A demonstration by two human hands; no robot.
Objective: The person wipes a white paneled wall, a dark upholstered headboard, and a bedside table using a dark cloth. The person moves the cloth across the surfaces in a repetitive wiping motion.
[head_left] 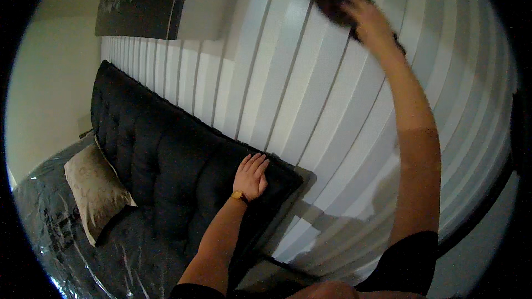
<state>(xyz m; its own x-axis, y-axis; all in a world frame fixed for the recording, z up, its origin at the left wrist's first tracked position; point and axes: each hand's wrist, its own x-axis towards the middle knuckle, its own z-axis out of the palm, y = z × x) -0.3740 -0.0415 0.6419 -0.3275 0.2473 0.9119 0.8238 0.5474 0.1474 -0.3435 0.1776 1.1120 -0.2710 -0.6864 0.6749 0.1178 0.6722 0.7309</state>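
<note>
My right hand [368, 22] is raised high and grips a dark cloth [332, 6], pressed or held close to the white ribbed wall [277, 66]. The cloth is somewhat blurred, and one end of it hangs past my wrist. My left hand [251, 176] lies flat with its fingers stretched out on the upper part of a black tufted headboard [172, 155], near its right end. A wristwatch with a gold-coloured case [237, 194] sits on my left wrist.
A dark framed picture [141, 5] hangs on the wall at the upper left. Below it a bed covered in clear plastic [61, 232] bears a beige cushion [98, 191] leaning by the headboard. A dark curved edge [476, 213] runs along the lower right.
</note>
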